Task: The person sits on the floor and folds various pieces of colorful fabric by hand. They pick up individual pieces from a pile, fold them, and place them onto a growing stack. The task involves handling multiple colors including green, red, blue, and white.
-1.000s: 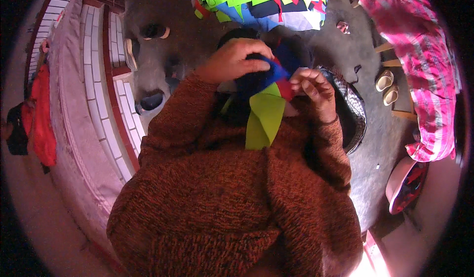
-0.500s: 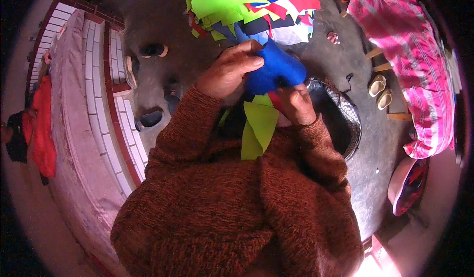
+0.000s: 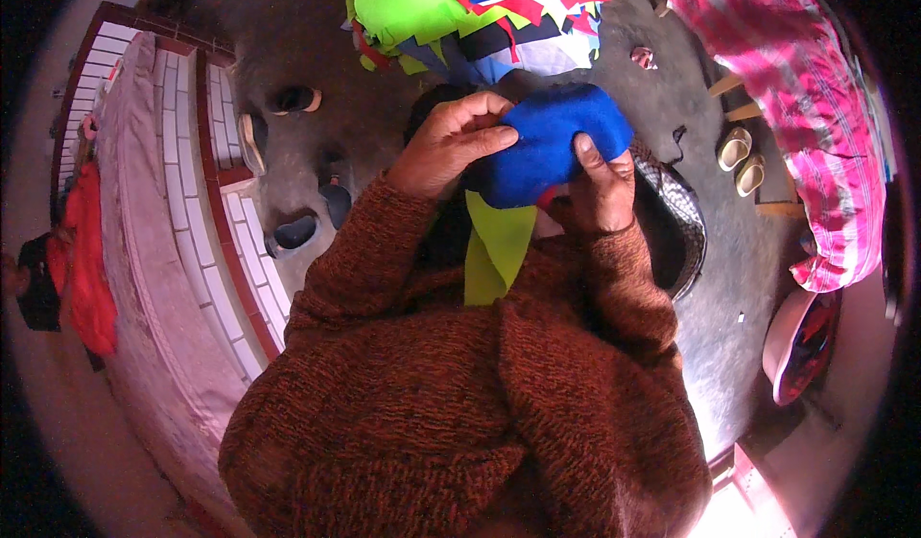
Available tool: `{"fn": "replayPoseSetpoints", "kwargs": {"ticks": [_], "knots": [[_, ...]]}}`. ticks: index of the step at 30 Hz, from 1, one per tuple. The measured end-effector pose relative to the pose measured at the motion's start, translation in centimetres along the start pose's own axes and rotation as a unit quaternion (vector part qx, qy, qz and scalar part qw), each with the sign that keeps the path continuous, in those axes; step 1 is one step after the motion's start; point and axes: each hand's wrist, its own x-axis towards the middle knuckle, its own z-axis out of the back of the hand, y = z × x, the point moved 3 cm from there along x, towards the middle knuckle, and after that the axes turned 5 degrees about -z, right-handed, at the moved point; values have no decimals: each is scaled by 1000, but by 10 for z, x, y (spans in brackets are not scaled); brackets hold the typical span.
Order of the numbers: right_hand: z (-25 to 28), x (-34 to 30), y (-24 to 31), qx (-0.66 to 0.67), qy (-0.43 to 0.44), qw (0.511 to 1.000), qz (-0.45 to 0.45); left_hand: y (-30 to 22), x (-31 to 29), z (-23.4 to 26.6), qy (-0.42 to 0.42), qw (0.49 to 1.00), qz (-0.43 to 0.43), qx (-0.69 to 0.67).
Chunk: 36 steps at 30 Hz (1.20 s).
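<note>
Between my two hands is a piece of blue fabric (image 3: 556,140), spread out in front of my chest. My left hand (image 3: 451,143) pinches its left edge between thumb and fingers. On the right side my right hand (image 3: 604,181) grips it, thumb on top and the other fingers partly hidden underneath. Yellow-green fabric (image 3: 497,250) lies on my lap just below the blue piece. A bit of red shows under the blue fabric near my right fingers.
Ahead on the floor rises a pile of coloured fabric scraps (image 3: 480,15). A dark bag with a patterned rim (image 3: 683,222) is by my right arm. Shoes (image 3: 293,234) lie left, pale clogs (image 3: 742,161) right. A pink plaid cloth (image 3: 777,87) and a pink basin (image 3: 791,351) line the right side.
The blue fabric has been opened flatter and shifted slightly right. My right hand has moved right and up, its thumb now on top of the fabric.
</note>
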Motion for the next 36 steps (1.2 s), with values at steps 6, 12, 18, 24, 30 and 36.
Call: {"fn": "replayPoseSetpoints", "kwargs": {"ticks": [6, 12, 18, 24, 30, 36], "knots": [[6, 2, -2, -21, -21, 999, 18, -2, -1, 1, 11, 999, -18, 32], [1, 0, 6, 0, -33, 999, 22, -12, -3, -3, 18, 999, -1, 45], [11, 6, 6, -6, -40, 999, 30, -9, -2, -1, 5, 999, -17, 31], [19, 11, 2, 32, -24, 999, -4, -9, -3, 2, -19, 997, -51, 60], [33, 15, 8, 46, -38, 998, -18, 5, 0, 18, -109, 991, -28, 67], [40, 43, 72, 39, -21, 995, 93, 60, -5, 29, -52, 996, 10, 71]]}}
